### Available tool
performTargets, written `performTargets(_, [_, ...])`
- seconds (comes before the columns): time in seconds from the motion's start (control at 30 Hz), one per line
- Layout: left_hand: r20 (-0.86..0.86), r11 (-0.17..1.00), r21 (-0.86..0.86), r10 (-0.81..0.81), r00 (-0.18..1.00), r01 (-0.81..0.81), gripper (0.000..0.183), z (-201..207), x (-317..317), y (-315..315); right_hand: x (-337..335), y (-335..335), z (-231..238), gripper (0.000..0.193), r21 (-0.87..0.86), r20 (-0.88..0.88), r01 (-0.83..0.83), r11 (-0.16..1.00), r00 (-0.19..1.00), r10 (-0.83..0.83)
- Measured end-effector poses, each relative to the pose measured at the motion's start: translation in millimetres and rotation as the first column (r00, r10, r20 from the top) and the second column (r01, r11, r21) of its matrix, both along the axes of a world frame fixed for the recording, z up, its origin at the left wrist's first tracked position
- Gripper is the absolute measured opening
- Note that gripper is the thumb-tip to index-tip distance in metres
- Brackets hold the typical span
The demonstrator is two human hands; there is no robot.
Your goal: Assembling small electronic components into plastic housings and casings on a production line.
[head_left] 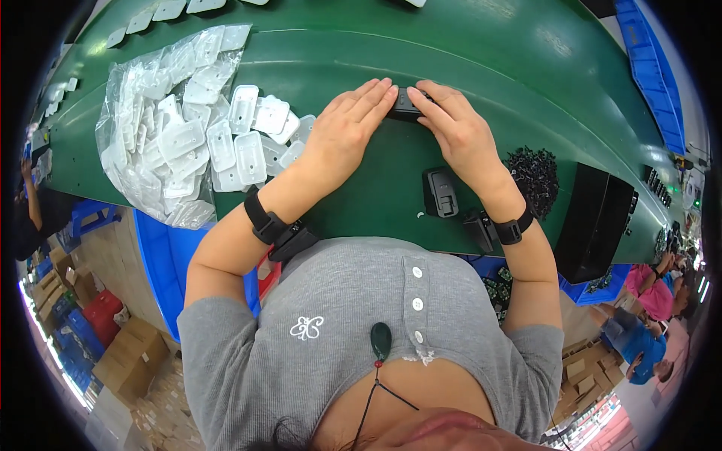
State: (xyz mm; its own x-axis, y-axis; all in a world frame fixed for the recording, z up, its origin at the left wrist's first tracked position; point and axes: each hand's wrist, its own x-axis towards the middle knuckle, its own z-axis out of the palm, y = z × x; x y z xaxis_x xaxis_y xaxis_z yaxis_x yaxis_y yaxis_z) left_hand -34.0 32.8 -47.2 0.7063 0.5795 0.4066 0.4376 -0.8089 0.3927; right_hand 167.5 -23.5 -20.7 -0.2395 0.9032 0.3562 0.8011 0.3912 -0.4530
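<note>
Left hand (pixel 352 126) and right hand (pixel 456 122) pinch the black casing (pixel 404 107) from either end, equally near. It sits inward from the bench's (pixel 362 204) near edge, long axis seemingly parallel to that edge

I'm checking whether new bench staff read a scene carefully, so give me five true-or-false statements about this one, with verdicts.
1. The left hand and right hand are both at one black unit. True.
2. The white plates lie to the person's right. False: they lie to the left, many of them in a clear bag.
3. The table is green. True.
4. The heap of small black parts lies beside the left forearm. False: it lies beside the right forearm.
5. Only one wrist wears a black band. False: there is one on the left wrist and one on the right.
</note>
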Motion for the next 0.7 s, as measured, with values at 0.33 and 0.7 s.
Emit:
performTargets(0.33, [0.090,0.997,-0.004,0.077,0.993,-0.077,0.045,-2,29,15,21,17,8,0.044,-0.511,-0.610,-0.048,0.858,0.724,-0.323])
performTargets(0.7, [0.206,0.958,-0.105,0.285,0.936,-0.268,0.035,27,-20,26,31,46,15,0.041,-0.403,-0.773,0.045,0.914,0.518,-0.366])
